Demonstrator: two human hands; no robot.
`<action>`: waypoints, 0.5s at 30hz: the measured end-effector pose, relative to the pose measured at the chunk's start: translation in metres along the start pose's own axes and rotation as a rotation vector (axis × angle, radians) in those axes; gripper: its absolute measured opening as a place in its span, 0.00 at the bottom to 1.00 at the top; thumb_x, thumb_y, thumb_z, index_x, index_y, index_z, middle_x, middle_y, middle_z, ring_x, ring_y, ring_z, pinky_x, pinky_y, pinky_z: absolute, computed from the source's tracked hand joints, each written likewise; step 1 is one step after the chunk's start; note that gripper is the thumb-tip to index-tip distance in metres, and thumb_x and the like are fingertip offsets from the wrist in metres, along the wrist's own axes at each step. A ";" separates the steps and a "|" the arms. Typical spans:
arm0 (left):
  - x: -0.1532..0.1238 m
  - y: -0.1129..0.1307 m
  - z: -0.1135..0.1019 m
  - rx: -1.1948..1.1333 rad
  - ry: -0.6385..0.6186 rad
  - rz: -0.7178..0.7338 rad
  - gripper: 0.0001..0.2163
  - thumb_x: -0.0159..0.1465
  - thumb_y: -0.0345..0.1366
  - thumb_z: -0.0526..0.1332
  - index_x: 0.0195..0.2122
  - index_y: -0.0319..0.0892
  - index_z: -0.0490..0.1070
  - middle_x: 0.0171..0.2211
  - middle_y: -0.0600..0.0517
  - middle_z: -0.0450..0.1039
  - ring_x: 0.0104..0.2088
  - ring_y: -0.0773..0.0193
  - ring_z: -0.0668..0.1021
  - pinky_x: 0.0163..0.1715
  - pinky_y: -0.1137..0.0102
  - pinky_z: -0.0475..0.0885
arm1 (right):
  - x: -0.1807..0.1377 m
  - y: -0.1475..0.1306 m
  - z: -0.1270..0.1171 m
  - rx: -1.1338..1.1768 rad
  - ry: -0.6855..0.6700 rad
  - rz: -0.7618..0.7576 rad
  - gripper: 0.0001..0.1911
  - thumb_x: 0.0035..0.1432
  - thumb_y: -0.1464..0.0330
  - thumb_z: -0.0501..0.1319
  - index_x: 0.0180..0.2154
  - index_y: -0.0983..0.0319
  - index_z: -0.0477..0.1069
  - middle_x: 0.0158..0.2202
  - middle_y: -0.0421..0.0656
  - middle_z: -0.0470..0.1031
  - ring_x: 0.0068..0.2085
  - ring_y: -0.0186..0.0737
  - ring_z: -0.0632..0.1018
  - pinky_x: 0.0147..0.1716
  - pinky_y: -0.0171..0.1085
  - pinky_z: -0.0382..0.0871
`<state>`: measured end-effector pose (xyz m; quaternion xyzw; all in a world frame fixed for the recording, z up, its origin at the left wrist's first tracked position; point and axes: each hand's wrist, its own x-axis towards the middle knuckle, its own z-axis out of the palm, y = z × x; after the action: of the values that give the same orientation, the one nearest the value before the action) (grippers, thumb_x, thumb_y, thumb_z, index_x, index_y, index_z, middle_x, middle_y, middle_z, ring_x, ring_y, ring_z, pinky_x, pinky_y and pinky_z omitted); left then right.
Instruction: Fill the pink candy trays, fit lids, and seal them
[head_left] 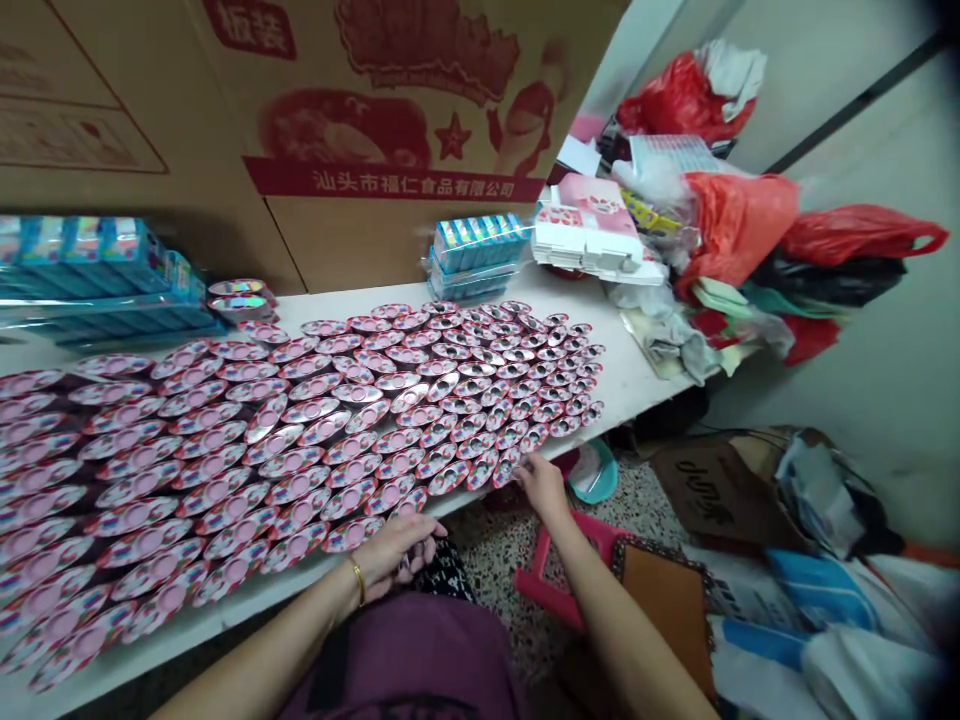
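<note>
Many small oval cases, printed pink and red [349,470], stand in close rows on the white table [637,385]. Those toward the left have a pink round centre; several toward the right show a dark round centre. My right hand [544,487] is at the table's front edge, its fingertips pinched against an oval case [506,467]; anything small between them is hidden. Low in front of my body, my left hand [397,555] is curled closed beside the front row. Something small may be in its fingers, too unclear to name.
Behind the rows stands a large printed cardboard box [405,120]. Wrapped blue packs [480,255] sit against it, with more blue packs [97,280] at left. Flat white-pink boxes [589,230] and red plastic bags [742,225] crowd the right end. Below is a pink stool [547,590].
</note>
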<state>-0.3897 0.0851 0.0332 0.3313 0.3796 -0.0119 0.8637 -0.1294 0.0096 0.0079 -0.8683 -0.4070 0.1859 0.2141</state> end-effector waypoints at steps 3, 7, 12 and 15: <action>0.005 -0.002 0.013 0.002 0.004 0.048 0.16 0.51 0.47 0.58 0.33 0.38 0.66 0.19 0.55 0.64 0.14 0.78 0.60 0.11 0.80 0.44 | 0.023 -0.014 0.000 -0.268 -0.089 0.011 0.05 0.48 0.67 0.56 0.29 0.61 0.67 0.28 0.43 0.72 0.33 0.37 0.72 0.31 0.31 0.60; 0.028 -0.008 0.041 -0.001 0.002 0.055 0.15 0.51 0.46 0.58 0.32 0.38 0.67 0.19 0.55 0.64 0.14 0.77 0.61 0.11 0.80 0.45 | 0.043 -0.026 -0.001 -0.491 -0.237 0.021 0.17 0.43 0.66 0.59 0.38 0.62 0.64 0.34 0.48 0.72 0.37 0.44 0.73 0.32 0.36 0.61; 0.082 -0.024 0.087 -0.225 0.103 0.048 0.12 0.51 0.42 0.58 0.31 0.38 0.67 0.20 0.54 0.65 0.15 0.77 0.64 0.11 0.82 0.48 | 0.056 -0.018 0.001 -0.555 -0.275 -0.123 0.18 0.44 0.67 0.58 0.40 0.64 0.62 0.35 0.50 0.72 0.37 0.45 0.73 0.32 0.37 0.62; 0.100 -0.029 0.104 -0.487 0.129 0.105 0.10 0.52 0.37 0.59 0.33 0.37 0.67 0.22 0.53 0.67 0.18 0.76 0.67 0.12 0.83 0.50 | 0.052 -0.010 -0.004 -0.533 -0.284 -0.197 0.16 0.47 0.67 0.57 0.40 0.63 0.63 0.33 0.49 0.72 0.36 0.45 0.73 0.31 0.37 0.62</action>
<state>-0.2590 0.0249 0.0012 0.1330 0.4077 0.1459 0.8915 -0.1025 0.0553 0.0089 -0.8157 -0.5492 0.1706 -0.0628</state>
